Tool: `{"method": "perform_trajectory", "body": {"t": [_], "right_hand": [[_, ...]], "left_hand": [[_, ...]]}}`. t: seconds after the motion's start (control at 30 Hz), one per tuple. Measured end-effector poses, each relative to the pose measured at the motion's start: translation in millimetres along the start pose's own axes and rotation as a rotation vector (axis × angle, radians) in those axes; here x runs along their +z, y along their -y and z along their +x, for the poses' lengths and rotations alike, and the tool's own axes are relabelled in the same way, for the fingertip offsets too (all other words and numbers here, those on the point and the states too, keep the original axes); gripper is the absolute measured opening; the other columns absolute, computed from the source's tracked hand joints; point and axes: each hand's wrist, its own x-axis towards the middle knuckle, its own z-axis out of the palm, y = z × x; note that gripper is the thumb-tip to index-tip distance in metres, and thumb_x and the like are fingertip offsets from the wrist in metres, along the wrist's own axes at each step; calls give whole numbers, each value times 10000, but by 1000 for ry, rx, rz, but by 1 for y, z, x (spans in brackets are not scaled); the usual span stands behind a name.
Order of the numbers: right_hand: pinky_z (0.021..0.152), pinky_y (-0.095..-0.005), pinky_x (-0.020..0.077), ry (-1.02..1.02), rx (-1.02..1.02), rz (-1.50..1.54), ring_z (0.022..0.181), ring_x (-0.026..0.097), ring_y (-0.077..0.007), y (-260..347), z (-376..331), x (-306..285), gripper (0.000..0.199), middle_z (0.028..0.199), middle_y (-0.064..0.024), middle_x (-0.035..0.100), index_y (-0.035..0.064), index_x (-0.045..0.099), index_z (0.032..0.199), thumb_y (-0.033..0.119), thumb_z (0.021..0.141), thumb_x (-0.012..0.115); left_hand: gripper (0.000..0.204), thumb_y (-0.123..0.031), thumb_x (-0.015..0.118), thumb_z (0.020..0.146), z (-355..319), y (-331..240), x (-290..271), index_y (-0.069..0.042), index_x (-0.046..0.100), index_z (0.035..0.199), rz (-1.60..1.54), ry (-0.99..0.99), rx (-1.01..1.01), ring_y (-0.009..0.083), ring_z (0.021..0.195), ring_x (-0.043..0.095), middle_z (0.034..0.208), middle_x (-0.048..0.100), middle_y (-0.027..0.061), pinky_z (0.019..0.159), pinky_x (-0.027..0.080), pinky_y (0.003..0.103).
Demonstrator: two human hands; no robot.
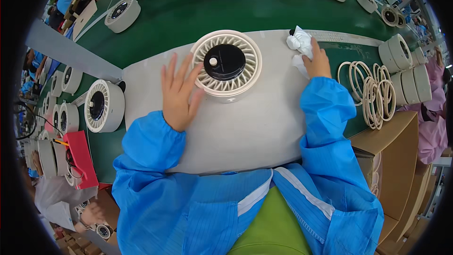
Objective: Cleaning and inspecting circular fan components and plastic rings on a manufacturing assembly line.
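Note:
A round cream fan unit (252,73) with ribbed vanes and a black centre disc with a small white knob sits on the grey mat (245,137) before me. My left hand (180,92) is at its left side, fingers spread, the fingertips close to or touching the rim; exact contact is hard to tell. To the right, my right hand (318,61) has its fingers curled at a crumpled white cloth (300,41) near the mat's far edge. Part of the cloth hangs below the fingers, and the hand hides some of it.
Cream rings (377,94) lie in a pile at the right, beside stacked round housings (410,85). An open cardboard box (396,160) stands below them. At left are another fan unit (106,106) and a red bin (81,158). More units sit on the green surface (207,7) beyond.

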Motion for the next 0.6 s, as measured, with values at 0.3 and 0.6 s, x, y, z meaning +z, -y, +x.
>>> {"method": "perform_trajectory", "body": {"t": [0.3,0.6], "right_hand": [[679,-370,472,59,-401,671,762,616,-311,91,-28,-41,352,814,-171,626,2,557,995,298,805,565],[616,-388,463,95,-625,287,700,587,-351,194,-45,-25,361,770,-189,609,32,575,905,378,820,516]], "left_hand": [[544,-226,688,670,-3,-28,-2,-137,498,1172,-470,68,127,226,1165,403,1244,444,70,967,243,441],[536,-250,700,654,0,-28,1,-139,516,1145,-477,24,120,217,1142,422,1224,464,60,956,251,433]]}}
